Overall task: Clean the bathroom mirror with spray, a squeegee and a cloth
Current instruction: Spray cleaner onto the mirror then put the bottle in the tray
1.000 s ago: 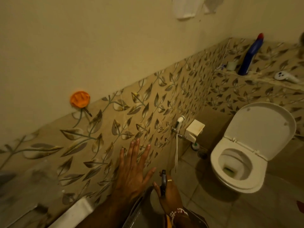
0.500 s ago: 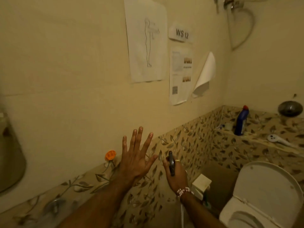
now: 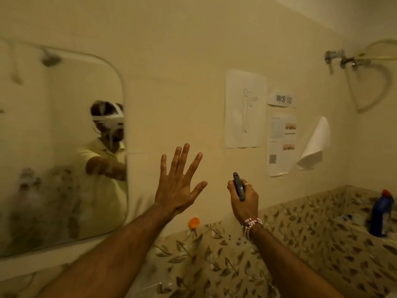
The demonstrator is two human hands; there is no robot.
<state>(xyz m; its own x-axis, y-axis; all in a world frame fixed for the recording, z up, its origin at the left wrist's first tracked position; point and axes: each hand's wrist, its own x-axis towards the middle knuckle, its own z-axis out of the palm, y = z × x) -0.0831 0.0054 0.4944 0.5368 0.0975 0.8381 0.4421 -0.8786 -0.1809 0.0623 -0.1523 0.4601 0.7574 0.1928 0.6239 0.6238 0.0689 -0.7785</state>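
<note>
A cream painted wall (image 3: pixel 182 61) fills the view, with leaf-patterned tiles (image 3: pixel 225 261) along its lower part; taped papers (image 3: pixel 245 108) hang right of middle, a tap (image 3: pixel 335 57) with a looped hose sits near the upper right corner, and a blue bottle (image 3: pixel 381 214) stands on the tiled ledge (image 3: pixel 352 227) at the right end. The mirror (image 3: pixel 53 136) is fixed to the wall's left part, cut off by the view; it has rounded corners, cloudy smears low down and a reflected person in a pale yellow shirt; its right edge runs upright. The left hand (image 3: pixel 178 186) is raised just right of the mirror, fingers spread wide, holding nothing. The right hand (image 3: pixel 245 198), with a beaded bracelet (image 3: pixel 252 224) at the wrist, grips a dark slim tool (image 3: pixel 238 186); its long axis is nearly upright, tip up, and what it is cannot be told.
</note>
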